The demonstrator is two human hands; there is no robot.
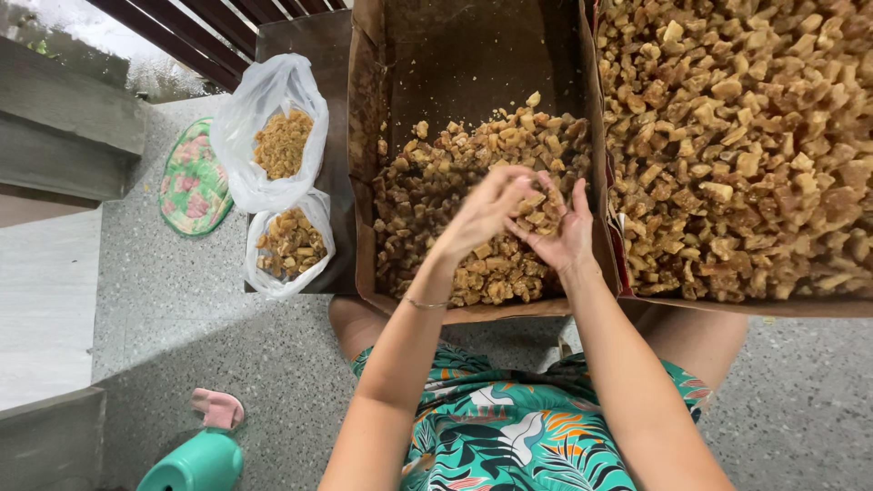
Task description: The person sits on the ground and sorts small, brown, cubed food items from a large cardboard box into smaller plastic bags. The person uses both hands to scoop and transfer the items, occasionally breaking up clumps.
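Hands meet over the cardboard box [364,182], directly ahead of the person. Left hand [482,214] curled, fingers bent down onto a small clump of brown chunks [536,211]; right hand [566,235] cupped palm-up beneath, half open, supporting the same clump. Both equally near. Clump sits just above the box's loose pile [427,182]. Second, fuller box [746,145] touching on the right. Two plastic bags [277,136] of similar pieces lie left, apart.
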